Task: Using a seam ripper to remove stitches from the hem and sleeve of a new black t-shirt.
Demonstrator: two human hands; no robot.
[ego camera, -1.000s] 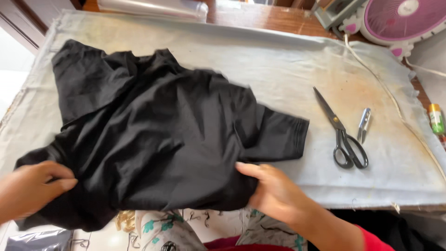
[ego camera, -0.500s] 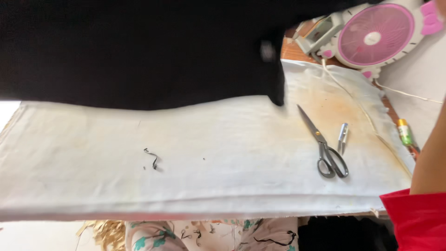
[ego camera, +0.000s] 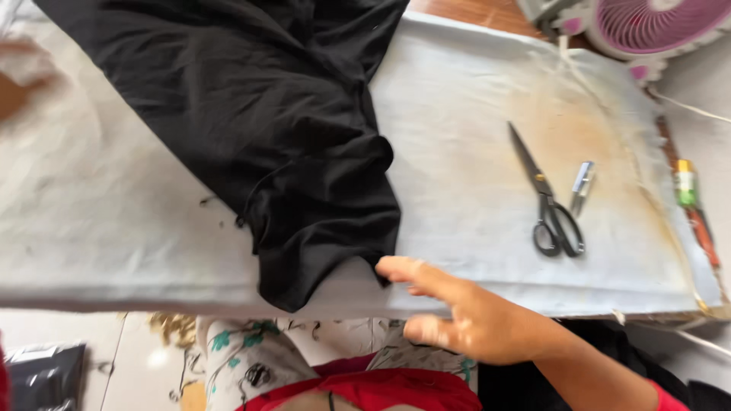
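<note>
Down at the near edge of the counter [ego camera: 472, 251], the right hand [ego camera: 457, 320] is hovering with its fingers spread and slightly curled, pinching nothing, its fingertips just beside the lower hem of one black garment [ego camera: 266, 129]. That garment is lying crumpled on the pale cloth covering the counter, running from the far left corner down toward the near edge (its lowest fold is hanging just over the rim). The left hand [ego camera: 19, 87] is showing only as a blur at the far left edge, near the garment's upper part; whether it is spread or closed I cannot tell. Well apart to the right, one pair of black scissors [ego camera: 550, 198] is lying flat, one small silver clip [ego camera: 582, 185] just beside it. One pink fan [ego camera: 655, 23] is sitting at the far right corner.
</note>
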